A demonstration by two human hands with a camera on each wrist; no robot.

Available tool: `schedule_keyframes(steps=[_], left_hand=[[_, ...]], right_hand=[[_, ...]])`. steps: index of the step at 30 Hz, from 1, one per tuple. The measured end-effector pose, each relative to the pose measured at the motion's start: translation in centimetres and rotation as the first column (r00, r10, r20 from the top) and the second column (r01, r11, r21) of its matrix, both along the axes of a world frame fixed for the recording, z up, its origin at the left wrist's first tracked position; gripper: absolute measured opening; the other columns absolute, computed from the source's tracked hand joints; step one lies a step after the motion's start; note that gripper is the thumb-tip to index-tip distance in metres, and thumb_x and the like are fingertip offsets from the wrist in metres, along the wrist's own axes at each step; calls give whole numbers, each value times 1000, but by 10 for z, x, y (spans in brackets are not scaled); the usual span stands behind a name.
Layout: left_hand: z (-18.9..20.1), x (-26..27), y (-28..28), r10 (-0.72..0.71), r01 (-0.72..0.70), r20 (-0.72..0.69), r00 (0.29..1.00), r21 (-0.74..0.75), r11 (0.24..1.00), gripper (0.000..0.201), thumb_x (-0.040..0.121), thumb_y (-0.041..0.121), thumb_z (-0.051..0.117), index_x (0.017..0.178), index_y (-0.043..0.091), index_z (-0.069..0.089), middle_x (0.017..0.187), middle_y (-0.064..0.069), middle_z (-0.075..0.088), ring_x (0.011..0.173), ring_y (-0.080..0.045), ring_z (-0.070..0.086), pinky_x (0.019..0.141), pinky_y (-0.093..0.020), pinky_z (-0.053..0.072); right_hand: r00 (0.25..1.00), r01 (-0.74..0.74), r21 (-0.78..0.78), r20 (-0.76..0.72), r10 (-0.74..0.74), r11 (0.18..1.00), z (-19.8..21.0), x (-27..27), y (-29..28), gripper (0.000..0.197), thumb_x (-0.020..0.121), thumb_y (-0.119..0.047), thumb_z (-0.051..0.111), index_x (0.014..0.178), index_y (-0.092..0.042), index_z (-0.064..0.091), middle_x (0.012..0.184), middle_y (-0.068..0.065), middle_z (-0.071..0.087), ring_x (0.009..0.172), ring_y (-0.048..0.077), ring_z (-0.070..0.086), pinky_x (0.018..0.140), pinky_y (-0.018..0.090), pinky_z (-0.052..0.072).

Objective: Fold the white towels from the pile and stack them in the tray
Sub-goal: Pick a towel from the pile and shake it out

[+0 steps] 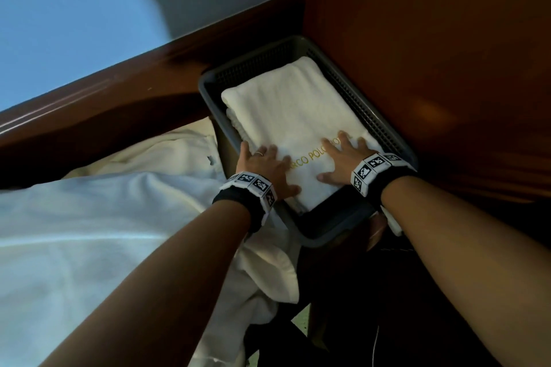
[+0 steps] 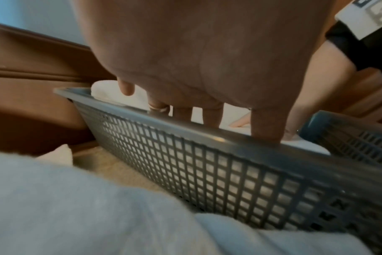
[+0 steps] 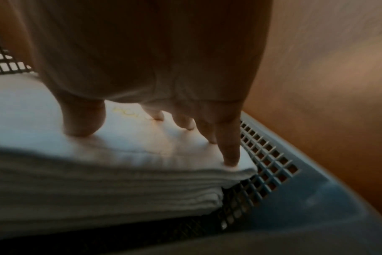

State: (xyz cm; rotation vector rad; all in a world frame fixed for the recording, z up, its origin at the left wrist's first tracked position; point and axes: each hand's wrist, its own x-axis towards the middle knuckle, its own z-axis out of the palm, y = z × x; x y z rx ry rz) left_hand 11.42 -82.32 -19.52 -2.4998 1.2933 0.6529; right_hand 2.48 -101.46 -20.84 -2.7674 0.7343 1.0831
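Note:
A folded white towel (image 1: 286,104) with gold lettering lies on top of a stack (image 3: 103,188) inside the grey mesh tray (image 1: 325,237). My left hand (image 1: 265,164) lies flat on the towel's near left part, fingers spread, a ring on one finger. My right hand (image 1: 340,158) presses flat on its near right part, fingertips (image 3: 230,160) down near the towel's edge by the tray wall (image 3: 270,165). In the left wrist view my left fingers (image 2: 212,115) reach over the tray rim (image 2: 185,127) onto the towel. A loose pile of white towels (image 1: 104,232) lies to the left of the tray.
A dark wooden panel (image 1: 432,53) stands close against the tray's right side. A wooden rail (image 1: 104,92) runs behind the pile and the tray's far left. A pale wall (image 1: 59,24) shows beyond it. Dark cloth and a thin cable (image 1: 376,345) lie below the tray.

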Motion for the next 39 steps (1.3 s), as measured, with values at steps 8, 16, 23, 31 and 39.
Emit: schedule_keyframes(steps=[8,16,23,31,39], left_hand=[[50,-2,46,213,-259,-191,958,-265,929,49,95,62,49,133,33,59,124,4,68,122,-24,57,109,-46,25],[107,-3,177,289,-350,-210,934,-379,857,30,93,52,58,111,32,70,114,-2,69,110,-29,63,91,-40,50],[169,-21,376,397,-367,-34,917,-459,809,32,96,51,57,119,32,68,121,5,69,119,-23,58,103,-41,41],[209,-42,622,661,-596,-41,749,-479,645,18,94,41,65,97,25,74,103,-2,73,101,-25,66,91,-39,53],[154,-68,752,822,-783,-60,566,-350,514,39,95,42,63,130,25,64,128,-1,67,116,-25,62,101,-41,48]], right_hand=[[998,41,-44,41,-39,998,40,-5,12,76,77,-57,68,136,-15,47,139,16,51,119,35,55,88,37,47],[914,9,28,404,-19,1000,113,5,152,43,91,-41,63,122,-10,63,120,16,64,106,35,62,92,42,53],[645,-235,-72,735,211,969,153,-15,349,19,91,-23,54,85,-11,67,83,11,65,80,33,60,71,36,51],[448,-562,-115,790,418,819,151,-17,546,30,86,-27,49,95,-7,70,99,11,66,95,34,60,81,43,52],[478,-755,-52,638,603,654,130,-5,680,48,96,-50,51,132,-19,55,126,3,54,116,27,52,94,37,44]])
